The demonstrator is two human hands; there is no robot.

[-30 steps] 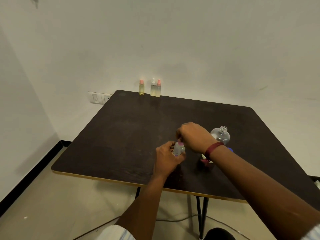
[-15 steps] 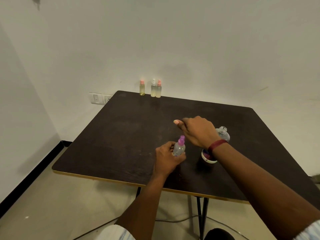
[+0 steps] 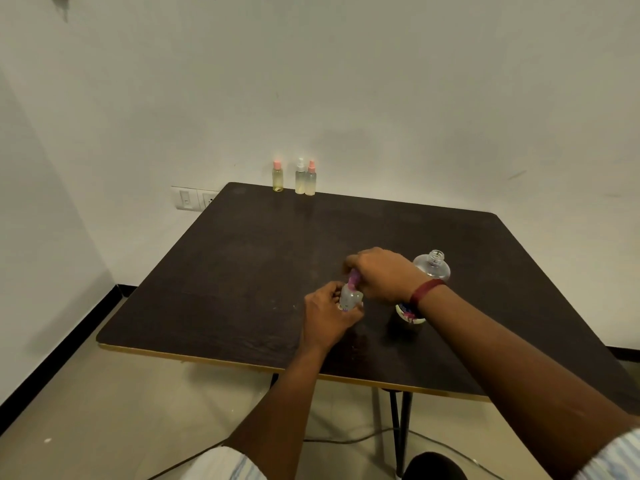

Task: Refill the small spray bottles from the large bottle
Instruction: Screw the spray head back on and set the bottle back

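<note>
A small clear spray bottle with a purple spray top stands on the dark table, near its front edge. My left hand is wrapped around the bottle's body. My right hand comes from above and grips the purple top. Just right of my hands stands the large clear bottle, upright with its neck uncapped; my right wrist hides its lower half. Three small spray bottles with yellowish liquid stand in a row at the table's far edge, against the wall.
The table sits in a corner, with white walls behind and to the left. A wall switch plate is beside the far left corner. A cable lies on the floor under the front edge.
Half a second ago my right hand had lifted off the purple top with fingers spread. It has come back down and closed on the top. My left hand kept its hold.
</note>
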